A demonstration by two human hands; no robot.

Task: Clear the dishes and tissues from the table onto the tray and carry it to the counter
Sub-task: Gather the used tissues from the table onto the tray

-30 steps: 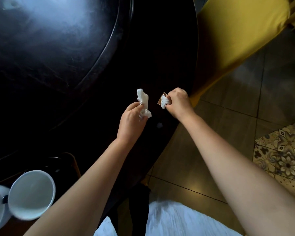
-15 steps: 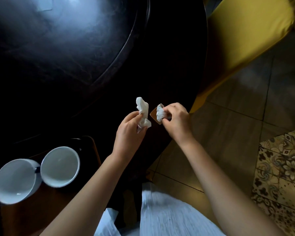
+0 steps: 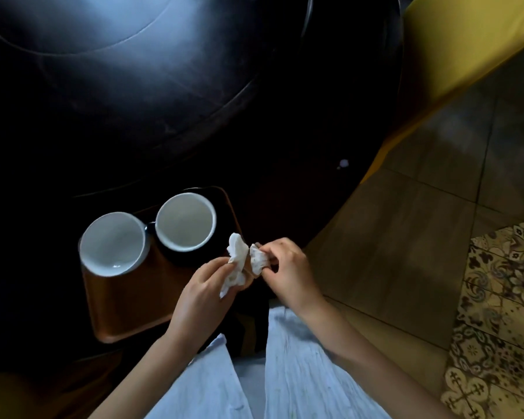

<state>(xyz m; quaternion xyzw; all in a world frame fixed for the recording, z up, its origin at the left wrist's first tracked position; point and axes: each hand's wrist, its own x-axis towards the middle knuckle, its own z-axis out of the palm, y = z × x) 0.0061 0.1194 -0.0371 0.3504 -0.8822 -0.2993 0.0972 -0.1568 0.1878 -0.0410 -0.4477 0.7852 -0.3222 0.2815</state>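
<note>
My left hand (image 3: 204, 290) grips a crumpled white tissue (image 3: 236, 252) just over the right edge of the brown tray (image 3: 127, 309). My right hand (image 3: 288, 269) pinches a second, smaller white tissue (image 3: 258, 260) together with a small brown piece beside it. The two tissues almost touch. Two white cups stand side by side on the tray's far half: the left cup (image 3: 112, 243) and the right cup (image 3: 185, 220). The tray lies at the near edge of the dark round table (image 3: 133, 116).
A yellow chair (image 3: 454, 46) stands at the table's right side. A small white speck (image 3: 343, 162) lies on the table near its right edge. Tiled floor (image 3: 412, 237) and a patterned mat (image 3: 502, 313) fill the right. My white garment is below.
Both hands came back toward me and left with their tissues, from the table's right edge to the tray's right edge. The view swung so the tray and cups sit near the centre.
</note>
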